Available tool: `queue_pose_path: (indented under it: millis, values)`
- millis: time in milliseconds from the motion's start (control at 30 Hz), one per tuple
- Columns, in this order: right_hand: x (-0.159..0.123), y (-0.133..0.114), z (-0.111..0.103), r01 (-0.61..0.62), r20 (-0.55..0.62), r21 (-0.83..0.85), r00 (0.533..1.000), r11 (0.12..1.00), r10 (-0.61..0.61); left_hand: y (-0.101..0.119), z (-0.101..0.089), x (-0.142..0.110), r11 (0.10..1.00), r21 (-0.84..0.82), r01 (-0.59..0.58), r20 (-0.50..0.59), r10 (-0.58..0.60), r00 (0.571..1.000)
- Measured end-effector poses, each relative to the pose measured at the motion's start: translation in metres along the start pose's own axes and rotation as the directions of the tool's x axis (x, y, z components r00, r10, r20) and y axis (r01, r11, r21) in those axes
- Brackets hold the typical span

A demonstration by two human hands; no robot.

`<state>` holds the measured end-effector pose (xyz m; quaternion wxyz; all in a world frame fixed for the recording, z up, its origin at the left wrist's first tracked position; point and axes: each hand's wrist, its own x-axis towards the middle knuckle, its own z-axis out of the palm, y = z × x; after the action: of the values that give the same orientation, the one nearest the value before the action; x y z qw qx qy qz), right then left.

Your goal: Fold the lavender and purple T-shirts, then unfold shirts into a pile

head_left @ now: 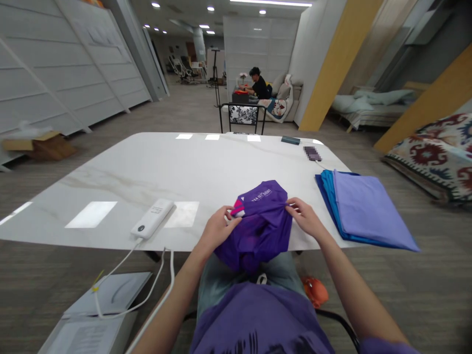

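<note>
A crumpled, dark purple cloth with white letters is held at the six o'clock edge of the shiny white table with brownish streaks. Its left side, by a pink and white patch, is pinched by the left hand. Its right edge is pinched by the right hand. At three o'clock from it, a flat pile of blue and light purple cloth is seen. At nine o'clock, a long white plastic block is joined to a white cord.
</note>
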<state>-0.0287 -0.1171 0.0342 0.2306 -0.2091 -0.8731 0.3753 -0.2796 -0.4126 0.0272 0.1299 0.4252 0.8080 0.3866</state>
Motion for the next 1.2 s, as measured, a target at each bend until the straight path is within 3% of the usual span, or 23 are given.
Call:
queue_pose_path:
  millis: [67, 100, 200, 300, 367, 433, 500, 600, 700, 800, 900, 967, 1067, 1200]
  values:
    - [-0.014, 0.023, -0.026, -0.146, -0.138, 0.045, 0.979, 0.988, 0.151, -0.002, 0.005, 0.015, 0.997, 0.069, 0.033, -0.073, -0.028, 0.997]
    - [-0.022, 0.032, -0.036, -0.201, -0.151, 0.033, 0.967, 0.979, 0.203, 0.001, 0.012, 0.024, 0.995, 0.096, 0.029, -0.085, -0.021, 0.996]
    - [-0.042, 0.041, -0.052, -0.196, -0.133, -0.141, 0.975, 0.97, 0.178, 0.019, 0.047, 0.048, 0.989, 0.122, -0.082, 0.006, 0.082, 0.997]
    - [-0.054, 0.018, -0.049, -0.056, -0.158, -0.313, 0.987, 0.948, 0.006, 0.044, 0.085, 0.063, 0.973, 0.069, -0.221, 0.156, 0.208, 0.966]
    - [-0.06, -0.006, -0.038, 0.025, -0.057, -0.332, 0.997, 0.943, -0.046, 0.058, 0.1, 0.068, 0.967, 0.029, -0.254, 0.194, 0.244, 0.95]
    - [-0.066, -0.029, -0.024, 0.099, 0.069, -0.362, 0.994, 0.927, -0.079, 0.07, 0.103, 0.071, 0.969, -0.003, -0.246, 0.18, 0.242, 0.953]
    - [-0.069, -0.047, -0.01, 0.172, 0.138, -0.413, 0.982, 0.894, -0.126, 0.081, 0.096, 0.073, 0.974, -0.045, -0.223, 0.144, 0.227, 0.963]
    - [-0.064, -0.062, -0.001, 0.229, 0.153, -0.412, 0.972, 0.882, -0.181, 0.103, 0.07, 0.071, 0.968, -0.126, -0.215, 0.097, 0.228, 0.969]
    - [-0.048, -0.084, -0.007, 0.178, 0.033, -0.284, 0.984, 0.942, -0.176, 0.135, 0.035, 0.065, 0.938, -0.245, -0.244, 0.023, 0.257, 0.966]
    - [-0.036, -0.124, -0.013, 0.178, -0.068, -0.17, 0.979, 0.969, -0.192, 0.177, -0.003, 0.057, 0.883, -0.374, -0.284, -0.06, 0.282, 0.958]
    - [-0.027, -0.163, -0.012, 0.232, -0.111, -0.174, 0.961, 0.957, -0.253, 0.217, -0.037, 0.047, 0.86, -0.367, -0.354, -0.045, 0.364, 0.93]
    - [-0.019, -0.177, -0.016, 0.256, -0.138, -0.1, 0.953, 0.962, -0.268, 0.232, -0.053, 0.037, 0.853, -0.329, -0.404, -0.047, 0.413, 0.91]
    - [-0.003, -0.18, -0.04, 0.24, -0.181, 0.143, 0.96, 0.96, -0.213, 0.226, -0.06, 0.02, 0.874, -0.251, -0.417, -0.045, 0.419, 0.907]
    - [0.02, -0.182, -0.085, 0.215, -0.25, 0.27, 0.957, 0.939, -0.147, 0.178, -0.035, 0.0, 0.926, -0.028, -0.375, 0.03, 0.376, 0.926]
